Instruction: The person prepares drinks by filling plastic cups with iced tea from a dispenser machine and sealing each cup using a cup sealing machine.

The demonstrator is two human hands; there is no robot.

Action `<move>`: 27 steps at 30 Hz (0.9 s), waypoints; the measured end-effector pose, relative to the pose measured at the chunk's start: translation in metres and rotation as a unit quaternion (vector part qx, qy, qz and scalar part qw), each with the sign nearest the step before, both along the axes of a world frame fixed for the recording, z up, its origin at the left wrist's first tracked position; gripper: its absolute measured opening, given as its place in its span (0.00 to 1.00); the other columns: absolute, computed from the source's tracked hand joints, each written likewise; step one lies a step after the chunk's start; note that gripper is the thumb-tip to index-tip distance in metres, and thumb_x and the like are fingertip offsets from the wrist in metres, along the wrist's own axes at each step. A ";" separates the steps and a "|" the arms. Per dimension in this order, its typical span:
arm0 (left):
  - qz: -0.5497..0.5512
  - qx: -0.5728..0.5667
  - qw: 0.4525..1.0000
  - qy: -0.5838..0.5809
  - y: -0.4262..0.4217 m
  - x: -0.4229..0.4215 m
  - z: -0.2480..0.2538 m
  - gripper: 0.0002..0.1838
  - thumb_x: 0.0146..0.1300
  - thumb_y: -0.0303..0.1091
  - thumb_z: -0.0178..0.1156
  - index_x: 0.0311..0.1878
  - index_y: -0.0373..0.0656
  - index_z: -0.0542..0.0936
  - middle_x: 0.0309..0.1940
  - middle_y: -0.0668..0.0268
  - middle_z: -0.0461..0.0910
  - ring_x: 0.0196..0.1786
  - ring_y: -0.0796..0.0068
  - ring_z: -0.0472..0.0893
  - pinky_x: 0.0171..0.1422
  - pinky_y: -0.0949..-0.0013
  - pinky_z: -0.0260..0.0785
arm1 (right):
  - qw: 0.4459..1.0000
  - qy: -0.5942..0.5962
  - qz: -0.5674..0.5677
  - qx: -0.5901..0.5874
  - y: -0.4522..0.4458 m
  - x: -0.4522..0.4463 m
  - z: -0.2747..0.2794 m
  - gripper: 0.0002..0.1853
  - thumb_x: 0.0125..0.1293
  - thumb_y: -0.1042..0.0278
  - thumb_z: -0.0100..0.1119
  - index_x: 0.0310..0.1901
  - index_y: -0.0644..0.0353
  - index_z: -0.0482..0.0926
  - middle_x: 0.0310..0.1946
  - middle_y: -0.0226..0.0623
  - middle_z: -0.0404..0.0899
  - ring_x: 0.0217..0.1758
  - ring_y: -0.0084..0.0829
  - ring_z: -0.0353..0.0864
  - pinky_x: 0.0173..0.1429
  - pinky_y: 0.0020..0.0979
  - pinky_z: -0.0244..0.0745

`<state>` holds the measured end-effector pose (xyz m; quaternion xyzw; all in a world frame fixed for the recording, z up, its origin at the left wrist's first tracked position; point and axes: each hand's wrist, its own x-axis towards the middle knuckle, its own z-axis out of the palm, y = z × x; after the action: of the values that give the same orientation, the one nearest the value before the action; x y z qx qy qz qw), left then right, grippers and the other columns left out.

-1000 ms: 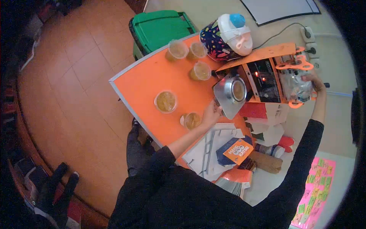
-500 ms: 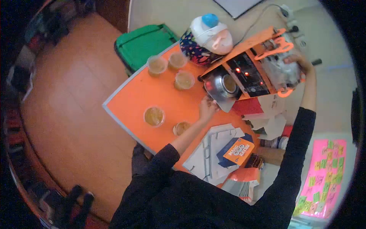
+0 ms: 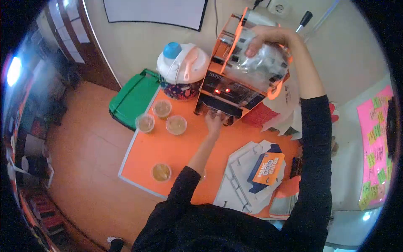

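Note:
An orange cup sealing machine (image 3: 231, 92) with red lights on its black front panel stands at the table's back. My left hand (image 3: 214, 122) is closed at the front edge of its sliding tray (image 3: 224, 119), which sits inside the lower opening. The cup in the tray is hidden. Up on top, my right hand (image 3: 268, 37) curls over the clear sealing film roll (image 3: 260, 63). Several plastic cups of yellow-brown liquid (image 3: 176, 125) stand on the table to the left. Nearer me is one more filled cup (image 3: 161, 172), and another is mostly covered by my left forearm.
Left of the machine stands a patterned rice cooker (image 3: 182, 71) with a blue cup on its lid. A green bin (image 3: 136, 101) is beside the orange table (image 3: 142, 155). Flat cardboard boxes (image 3: 266, 170) lie at the right. A black-knobbed lever (image 3: 305, 20) rises behind the machine.
My left hand has pushed the tray with its cup into the machine. My right hand stays on the machine's top. The view has shifted and turned.

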<state>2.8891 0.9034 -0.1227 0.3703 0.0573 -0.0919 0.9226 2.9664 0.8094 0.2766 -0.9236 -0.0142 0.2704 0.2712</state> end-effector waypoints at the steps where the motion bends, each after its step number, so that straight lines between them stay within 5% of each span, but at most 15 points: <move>1: -0.007 -0.006 1.000 0.004 -0.002 0.004 -0.007 0.09 0.67 0.23 0.54 0.49 0.36 0.69 0.41 0.63 0.74 0.43 0.70 0.78 0.43 0.63 0.83 | 1.000 -0.030 -0.003 -0.006 0.002 -0.003 0.002 0.34 0.36 0.57 0.73 0.50 0.60 0.80 0.42 0.36 0.83 0.46 0.32 0.80 0.52 0.32 0.73; 6: -0.013 0.040 0.999 0.016 0.000 -0.004 -0.020 0.19 0.65 0.28 0.60 0.55 0.37 0.67 0.47 0.59 0.72 0.49 0.61 0.76 0.51 0.59 0.76 | 1.000 -0.001 -0.006 0.014 -0.002 0.003 -0.002 0.33 0.37 0.56 0.73 0.49 0.63 0.80 0.42 0.41 0.83 0.40 0.36 0.83 0.45 0.35 0.78; 7: 0.169 0.285 0.938 -0.097 0.009 -0.025 0.022 0.24 0.62 0.31 0.63 0.58 0.38 0.65 0.49 0.56 0.71 0.53 0.57 0.74 0.57 0.56 0.70 | 1.000 0.006 -0.025 -0.007 0.000 0.001 -0.001 0.33 0.38 0.57 0.74 0.49 0.64 0.80 0.41 0.41 0.83 0.38 0.35 0.84 0.44 0.35 0.78; 8: 0.335 0.497 0.775 -0.201 0.016 -0.039 0.064 0.29 0.59 0.33 0.65 0.61 0.38 0.64 0.51 0.53 0.70 0.57 0.52 0.71 0.63 0.53 0.64 | 0.999 0.012 -0.045 -0.028 0.001 0.001 0.000 0.33 0.38 0.57 0.74 0.49 0.64 0.80 0.40 0.42 0.83 0.36 0.35 0.84 0.43 0.36 0.79; 10: 0.379 0.376 0.727 -0.431 0.018 -0.031 0.125 0.27 0.59 0.44 0.64 0.60 0.44 0.72 0.65 0.52 0.60 0.68 0.49 0.60 0.74 0.47 0.47 | 1.000 -0.006 -0.001 -0.013 -0.002 0.008 0.004 0.34 0.40 0.54 0.75 0.50 0.64 0.79 0.39 0.41 0.84 0.35 0.35 0.84 0.42 0.36 0.79; 12: 0.289 0.442 0.595 -0.606 0.029 -0.017 0.194 0.33 0.56 0.53 0.64 0.64 0.51 0.72 0.68 0.55 0.61 0.71 0.49 0.59 0.76 0.47 0.44 | 0.990 0.071 0.030 -0.121 0.009 0.005 0.020 0.32 0.40 0.46 0.76 0.46 0.59 0.82 0.37 0.41 0.83 0.33 0.35 0.83 0.40 0.38 0.79; 14: 0.245 0.564 0.493 -0.616 0.022 0.004 0.252 0.41 0.51 0.63 0.63 0.68 0.58 0.70 0.71 0.57 0.59 0.75 0.52 0.55 0.78 0.48 0.41 | 0.982 0.111 0.076 -0.134 -0.008 0.034 0.015 0.29 0.48 0.41 0.72 0.44 0.58 0.82 0.39 0.41 0.83 0.37 0.35 0.84 0.41 0.36 0.79; 17: 0.242 0.546 0.492 -0.633 0.021 0.016 0.266 0.50 0.43 0.71 0.64 0.70 0.60 0.67 0.73 0.59 0.58 0.76 0.56 0.55 0.78 0.49 0.39 | 0.930 -0.203 0.271 -0.145 -0.039 0.045 0.040 0.35 0.54 0.38 0.65 0.53 0.61 0.79 0.43 0.37 0.85 0.45 0.41 0.82 0.50 0.42 0.75; 18: 0.240 0.545 0.485 -0.640 0.021 0.018 0.269 0.50 0.43 0.71 0.64 0.70 0.60 0.67 0.73 0.59 0.58 0.76 0.56 0.55 0.78 0.49 0.39 | 0.821 -0.493 0.214 -0.193 -0.048 0.035 0.048 0.28 0.58 0.41 0.63 0.44 0.62 0.80 0.35 0.37 0.83 0.37 0.38 0.80 0.44 0.39 0.75; 20: 0.228 0.565 0.481 -0.630 0.022 0.014 0.268 0.57 0.34 0.71 0.67 0.72 0.59 0.63 0.74 0.58 0.56 0.76 0.56 0.54 0.78 0.49 0.38 | 0.653 -0.706 -0.014 -0.274 -0.074 0.019 0.077 0.25 0.62 0.47 0.58 0.41 0.67 0.79 0.40 0.48 0.78 0.44 0.43 0.76 0.50 0.44 0.70; 21: 0.227 0.564 0.477 -0.634 0.022 0.015 0.270 0.57 0.34 0.71 0.67 0.72 0.59 0.63 0.74 0.58 0.56 0.76 0.56 0.54 0.78 0.49 0.38 | 0.659 -0.663 -0.160 -0.317 -0.091 0.020 0.100 0.27 0.63 0.48 0.56 0.48 0.70 0.75 0.52 0.60 0.75 0.58 0.50 0.74 0.62 0.52 0.67; 22: 0.222 0.581 0.465 -0.630 0.022 0.014 0.271 0.57 0.34 0.73 0.66 0.71 0.59 0.65 0.73 0.59 0.57 0.76 0.56 0.55 0.78 0.49 0.38 | 0.658 -0.663 -0.167 -0.315 -0.114 0.040 0.093 0.27 0.63 0.48 0.56 0.48 0.70 0.75 0.52 0.60 0.75 0.58 0.50 0.74 0.62 0.52 0.67; 24: 0.212 0.595 0.450 -0.631 0.024 0.013 0.274 0.56 0.34 0.74 0.66 0.70 0.59 0.67 0.72 0.59 0.59 0.75 0.55 0.55 0.78 0.49 0.39 | 0.567 -0.706 -0.411 -0.101 -0.142 0.069 0.068 0.19 0.64 0.54 0.55 0.31 0.66 0.77 0.34 0.51 0.80 0.40 0.41 0.80 0.43 0.46 0.73; 25: 0.211 0.613 0.430 -0.628 0.026 0.013 0.276 0.56 0.34 0.74 0.66 0.70 0.59 0.67 0.72 0.59 0.59 0.75 0.55 0.56 0.77 0.49 0.40 | 0.566 -0.705 -0.416 -0.102 -0.148 0.068 0.069 0.19 0.64 0.54 0.55 0.31 0.66 0.77 0.34 0.51 0.80 0.40 0.41 0.80 0.43 0.46 0.73; 27: 0.225 0.634 0.399 -0.623 0.026 0.014 0.276 0.54 0.36 0.75 0.64 0.70 0.60 0.68 0.71 0.60 0.61 0.73 0.56 0.59 0.76 0.50 0.43 | 0.640 -0.558 -0.445 0.284 -0.154 0.065 0.071 0.19 0.65 0.57 0.53 0.21 0.62 0.75 0.18 0.39 0.74 0.22 0.33 0.73 0.25 0.38 0.67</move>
<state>2.9030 0.9299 0.1535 0.7771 -0.4106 0.4378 0.1893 3.0310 0.6555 0.3479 -0.6711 0.1741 -0.4677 0.5483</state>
